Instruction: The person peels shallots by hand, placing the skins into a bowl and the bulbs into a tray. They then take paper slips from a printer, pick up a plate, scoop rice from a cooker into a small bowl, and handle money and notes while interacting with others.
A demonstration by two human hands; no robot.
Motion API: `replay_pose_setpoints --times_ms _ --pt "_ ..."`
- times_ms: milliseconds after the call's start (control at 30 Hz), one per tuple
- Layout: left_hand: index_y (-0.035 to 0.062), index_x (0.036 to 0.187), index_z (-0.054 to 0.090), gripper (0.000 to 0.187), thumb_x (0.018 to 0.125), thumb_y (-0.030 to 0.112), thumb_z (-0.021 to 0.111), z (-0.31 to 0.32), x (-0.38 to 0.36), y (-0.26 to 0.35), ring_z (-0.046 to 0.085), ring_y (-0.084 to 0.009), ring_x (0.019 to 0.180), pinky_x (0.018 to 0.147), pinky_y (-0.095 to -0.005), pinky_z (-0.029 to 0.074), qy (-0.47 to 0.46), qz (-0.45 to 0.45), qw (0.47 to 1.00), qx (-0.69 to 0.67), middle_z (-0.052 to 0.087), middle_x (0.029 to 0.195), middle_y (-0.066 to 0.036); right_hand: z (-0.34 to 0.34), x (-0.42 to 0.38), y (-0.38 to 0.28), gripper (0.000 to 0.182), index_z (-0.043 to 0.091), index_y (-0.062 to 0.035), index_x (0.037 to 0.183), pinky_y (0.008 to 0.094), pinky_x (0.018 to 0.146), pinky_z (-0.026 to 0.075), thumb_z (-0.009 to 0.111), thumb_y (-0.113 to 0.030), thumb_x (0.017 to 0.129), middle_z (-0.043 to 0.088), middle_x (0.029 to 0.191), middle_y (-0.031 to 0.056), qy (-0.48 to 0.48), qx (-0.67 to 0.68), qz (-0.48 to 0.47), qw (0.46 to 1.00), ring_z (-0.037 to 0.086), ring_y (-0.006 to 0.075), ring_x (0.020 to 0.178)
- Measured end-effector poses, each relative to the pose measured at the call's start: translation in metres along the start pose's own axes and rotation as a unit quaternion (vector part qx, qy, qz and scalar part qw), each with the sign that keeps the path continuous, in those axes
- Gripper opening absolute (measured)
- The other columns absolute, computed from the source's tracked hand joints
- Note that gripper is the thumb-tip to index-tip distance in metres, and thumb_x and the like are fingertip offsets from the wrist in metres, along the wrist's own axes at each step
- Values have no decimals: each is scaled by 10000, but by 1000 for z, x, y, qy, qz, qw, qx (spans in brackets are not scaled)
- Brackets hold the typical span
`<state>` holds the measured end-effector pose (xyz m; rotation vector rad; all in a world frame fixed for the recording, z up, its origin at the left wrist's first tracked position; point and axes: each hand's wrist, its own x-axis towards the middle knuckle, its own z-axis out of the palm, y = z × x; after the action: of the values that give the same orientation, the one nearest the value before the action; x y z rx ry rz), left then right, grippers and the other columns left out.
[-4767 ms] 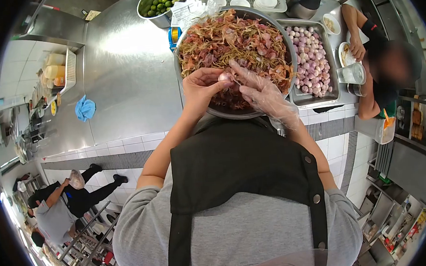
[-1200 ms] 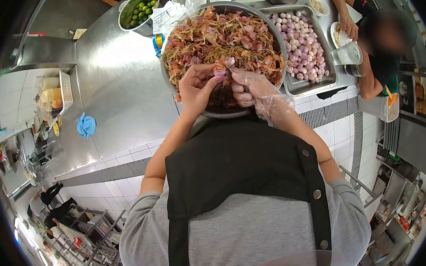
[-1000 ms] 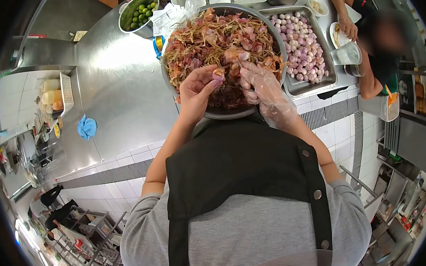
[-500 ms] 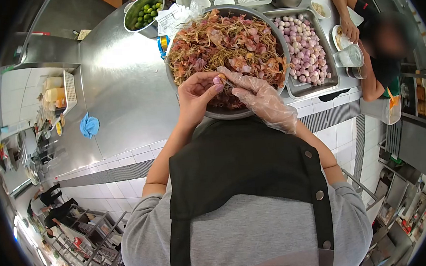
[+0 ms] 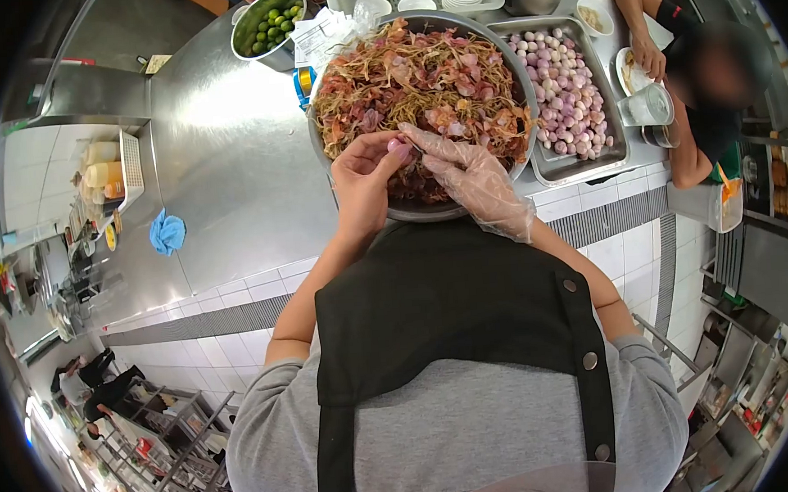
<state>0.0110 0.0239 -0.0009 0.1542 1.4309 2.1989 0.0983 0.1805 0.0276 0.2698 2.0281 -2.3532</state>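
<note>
My bare left hand (image 5: pixel 362 173) is closed in a pinch, fingertips and thumb around a small purple shallot (image 5: pixel 394 145) that is mostly hidden. Against those fingertips, my right hand (image 5: pixel 476 178), in a clear plastic glove, has its thumb and fingers drawn together; what lies between them is too small to make out. Both hands are over the near side of a large round metal basin (image 5: pixel 532 102) heaped with dry shallot skins and roots (image 5: pixel 419 73). Right of the basin, a metal tray (image 5: pixel 621 155) holds many peeled shallots (image 5: pixel 569 91).
Limes fill a metal pot (image 5: pixel 238 48) at the back left, with paper slips (image 5: pixel 316 39) and a blue-yellow tape roll (image 5: pixel 304 87) nearby. A blue cloth (image 5: pixel 167 231) lies on the steel counter (image 5: pixel 227 166). A co-worker's hand (image 5: pixel 646 57) is by a plate at the right.
My right hand has shifted slightly left and up, and its fingers have drawn in. My left hand has turned a little while keeping hold of the shallot.
</note>
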Motion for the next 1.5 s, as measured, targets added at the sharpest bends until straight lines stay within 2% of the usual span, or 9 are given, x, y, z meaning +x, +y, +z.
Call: replay_pose_setpoints --times_ms 33,133,567,667,733,833,1033,1267,1500 --pt "-81 1090 657 207 896 -21 696 0 0 1 684 -129 880 838 -269 562 13 -9 1000 -3 717 989 -115 0 0 0 397 576 -84 1405 186 751 433 541 -67 1010 669 1121 -27 1 -5 11 1000 519 35 842" --pt "-82 1082 663 198 896 -22 695 -2 1 2 684 -129 864 819 -263 560 11 -11 1000 -10 717 979 -115 -1 -3 -2 412 587 -122 1404 164 596 332 545 -48 1001 584 876 -82 -16 34 52 998 378 18 684" --pt "-77 1136 675 247 890 -56 688 8 -3 7 675 -116 845 828 -249 569 9 5 999 -37 713 976 -100 -1 -5 -20 431 557 -137 1432 186 541 277 552 -71 1006 365 700 -104 14 191 136 972 299 27 612" --pt "-77 1146 678 276 872 -75 699 5 -4 10 663 -118 883 861 -265 571 -19 16 999 -44 702 982 -83 -6 -8 -21 468 506 -114 1469 188 669 424 550 -74 1005 580 841 -55 -39 147 131 980 495 33 746" --pt "-71 1139 688 298 844 -99 715 -1 -3 8 649 -122 931 867 -275 571 -50 51 997 -21 687 1016 -80 -5 -9 -17 496 461 -82 1491 250 982 443 551 -91 1004 651 1259 41 -43 46 48 997 574 98 1126" --pt "-68 1137 693 313 828 -102 730 -3 -3 9 637 -123 971 870 -272 568 -72 65 995 -3 672 1058 -86 -8 -12 -24 494 455 -60 1487 289 1160 278 550 -104 1004 456 1537 80 -75 33 22 996 414 139 1380" --pt "-78 1152 675 315 841 -109 712 2 -9 20 679 -131 904 810 -247 564 -65 89 980 167 694 1003 -82 -12 -10 -17 496 450 -45 1484 296 1123 336 550 -128 1006 515 1487 94 -74 -37 5 997 464 140 1335" --pt "-33 1071 689 255 825 -65 748 6 -12 26 634 -43 737 664 -186 511 -28 49 987 150 698 866 -21 -11 -9 -19 517 451 -58 1487 296 1119 339 560 -139 987 518 1485 105 -84 -9 36 996 477 166 1338" --pt "-43 1035 682 241 810 -100 750 -4 -9 24 670 -93 853 786 -243 578 -75 57 972 216 695 935 -59 -14 -11 -18 519 439 -46 1491 297 1158 298 560 -134 994 499 1501 83 -111 -3 34 993 454 159 1354"
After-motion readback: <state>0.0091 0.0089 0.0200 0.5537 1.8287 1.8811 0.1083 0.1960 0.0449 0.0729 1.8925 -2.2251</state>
